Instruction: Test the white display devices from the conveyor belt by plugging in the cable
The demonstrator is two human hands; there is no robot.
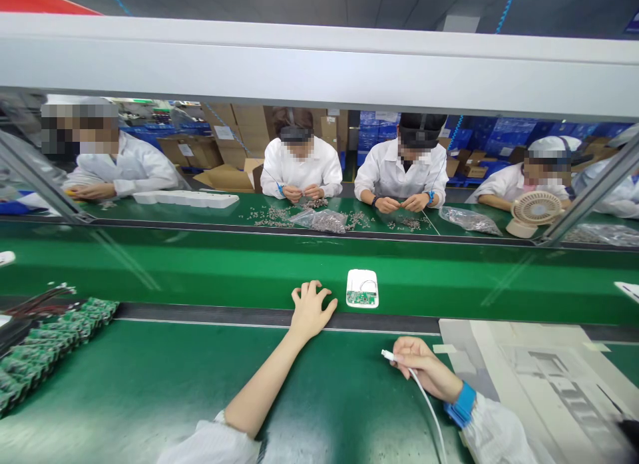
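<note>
A white cable plug (388, 355) is pinched between the thumb and fingers of my right hand (422, 367), its cord hanging down toward the bottom edge. My left hand (310, 311) reaches over the near edge of the green belt (200, 257), fingers spread and slightly bent, with nothing seen in it. Just right of that hand, not touching it, a white square casing (362, 281) lies on the belt with a green circuit board and a thin wire inside. A blue wristband (462, 404) circles my right wrist.
Rows of green circuit boards (60, 344) stand at the left on the near table (174, 384). Taped sheets (539, 384) cover its right side. Beyond the belt, people in white handle small parts beside plastic bags (327, 220) and a fan (536, 210). A metal frame crosses above.
</note>
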